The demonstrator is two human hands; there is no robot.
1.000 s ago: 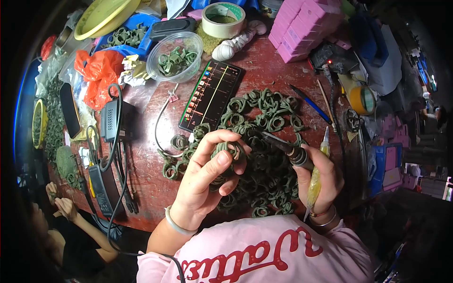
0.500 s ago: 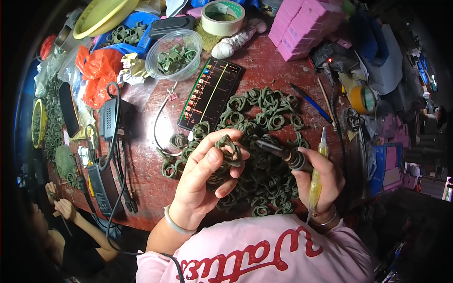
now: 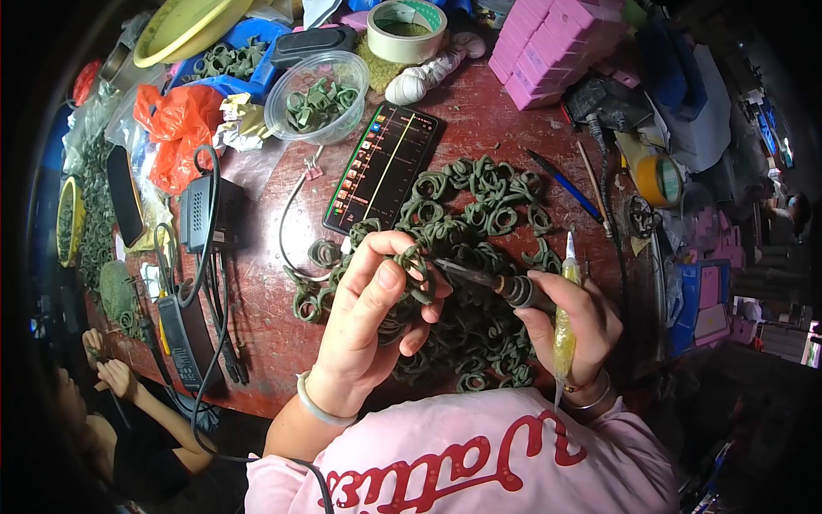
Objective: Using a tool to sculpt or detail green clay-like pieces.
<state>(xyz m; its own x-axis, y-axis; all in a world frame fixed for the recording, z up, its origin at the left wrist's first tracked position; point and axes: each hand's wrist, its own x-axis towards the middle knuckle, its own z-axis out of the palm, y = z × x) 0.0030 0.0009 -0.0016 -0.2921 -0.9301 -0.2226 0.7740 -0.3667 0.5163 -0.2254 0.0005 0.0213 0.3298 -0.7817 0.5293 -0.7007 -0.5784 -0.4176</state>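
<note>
Pinched between thumb and fingers, a dark green ring-shaped piece (image 3: 419,281) stands upright in my left hand (image 3: 358,313). My right hand (image 3: 584,327) grips a dark, corded-looking pen tool (image 3: 520,291) with a long, narrow metal tip. That tip reaches left to the edge of the green ring; whether it touches cannot be made out. A thin pointed tool with a yellow wrapped handle (image 3: 564,338) is also tucked between my right fingers, its tip pointing away from me. Below and beyond both hands lies a heap of similar green rings (image 3: 475,343).
A lit phone (image 3: 383,167) lies beyond my left hand, near a clear tub (image 3: 317,98) of green pieces. Pink blocks (image 3: 556,47) are stacked at the back right. At left stand a grey power box (image 3: 208,212) and cables. Another person's hands (image 3: 116,377) work at the far left.
My right hand has shifted left, bringing the pen tool's tip up to the green ring. The yellow-handled tool moved along with it. My left hand has barely moved.
</note>
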